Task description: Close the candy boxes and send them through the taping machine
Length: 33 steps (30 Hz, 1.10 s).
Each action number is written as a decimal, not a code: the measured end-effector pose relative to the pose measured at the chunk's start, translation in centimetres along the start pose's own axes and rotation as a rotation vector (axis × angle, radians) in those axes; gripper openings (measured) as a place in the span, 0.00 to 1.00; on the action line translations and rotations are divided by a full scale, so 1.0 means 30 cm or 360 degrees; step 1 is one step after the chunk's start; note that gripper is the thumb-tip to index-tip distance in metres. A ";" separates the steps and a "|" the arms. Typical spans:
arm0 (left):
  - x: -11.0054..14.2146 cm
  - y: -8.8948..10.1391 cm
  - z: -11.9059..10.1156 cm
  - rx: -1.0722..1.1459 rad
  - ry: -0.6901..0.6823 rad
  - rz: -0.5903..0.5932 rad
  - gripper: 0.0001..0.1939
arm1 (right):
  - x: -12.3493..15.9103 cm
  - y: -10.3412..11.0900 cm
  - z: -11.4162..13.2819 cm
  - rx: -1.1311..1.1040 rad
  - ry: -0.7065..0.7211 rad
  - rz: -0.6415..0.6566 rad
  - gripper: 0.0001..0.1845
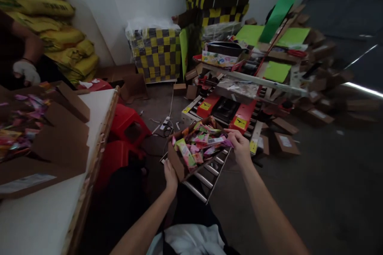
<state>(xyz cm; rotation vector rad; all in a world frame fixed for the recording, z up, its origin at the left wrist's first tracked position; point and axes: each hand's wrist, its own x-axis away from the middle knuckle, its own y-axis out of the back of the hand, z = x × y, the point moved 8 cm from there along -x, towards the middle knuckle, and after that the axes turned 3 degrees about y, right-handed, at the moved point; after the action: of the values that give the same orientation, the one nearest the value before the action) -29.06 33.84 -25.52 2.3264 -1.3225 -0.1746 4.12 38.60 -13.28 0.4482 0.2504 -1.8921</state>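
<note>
A small open cardboard box (176,164) full of colourful wrapped packets (197,143) is in front of me, tilted, above the near end of a roller conveyor (206,179). My left hand (170,176) is closed on the box's near left side, with the fingertips partly hidden. At the box's right edge, my right hand (241,147) is closed with bent fingers, beside a purple wrapper (228,142) that pokes out at the rim. Pink, green and purple packets lie jumbled inside.
Red stools (127,125) stand beside a white table (68,195) bearing large cartons (64,135) of packets. Another person's gloved hand (26,71) is behind them. Ahead is a red carton-sealing machine (242,117); flattened boxes (285,143) litter its right side. A power strip (164,123) lies on the floor.
</note>
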 end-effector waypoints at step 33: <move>0.151 -0.244 -0.591 -0.0657 -0.1075 0.1772 0.25 | -0.081 -0.266 0.074 0.2134 -0.0195 0.0571 0.18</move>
<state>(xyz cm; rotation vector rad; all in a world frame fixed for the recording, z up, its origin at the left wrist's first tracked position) -15.14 38.96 -12.54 0.9535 -2.3946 -0.7937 -2.99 42.68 -10.59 1.1428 -1.1789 -1.4822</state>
